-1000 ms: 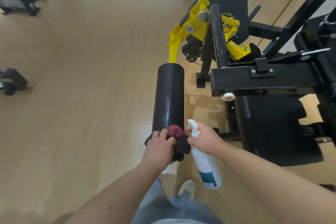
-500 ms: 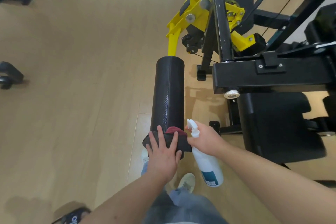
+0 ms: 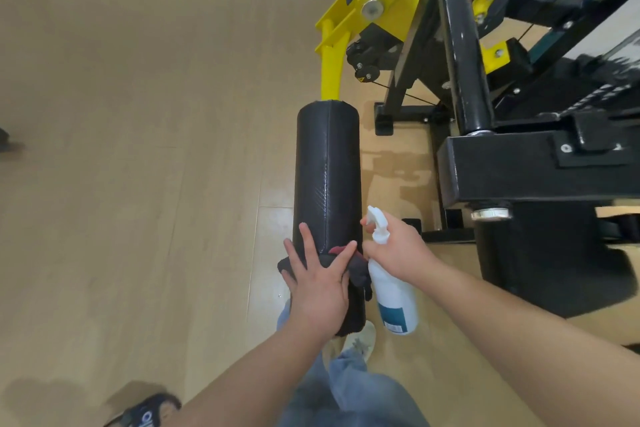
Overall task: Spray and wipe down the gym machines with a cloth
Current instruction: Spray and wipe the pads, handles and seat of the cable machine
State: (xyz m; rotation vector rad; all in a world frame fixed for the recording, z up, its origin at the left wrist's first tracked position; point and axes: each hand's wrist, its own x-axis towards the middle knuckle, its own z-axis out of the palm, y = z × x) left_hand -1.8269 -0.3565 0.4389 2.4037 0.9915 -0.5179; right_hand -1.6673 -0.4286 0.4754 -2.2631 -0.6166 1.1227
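Squarely under left hand [image 3: 318,284], cloth [image 3: 358,272] on pad [image 3: 327,166]; bottle [image 3: 393,302] in right hand [image 3: 398,250]

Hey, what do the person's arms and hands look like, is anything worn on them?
The left forearm and right forearm are bare as far as the frame shows: no sleeves, watch or bands. The left hand and right hand are ungloved, with no rings that I can make out.
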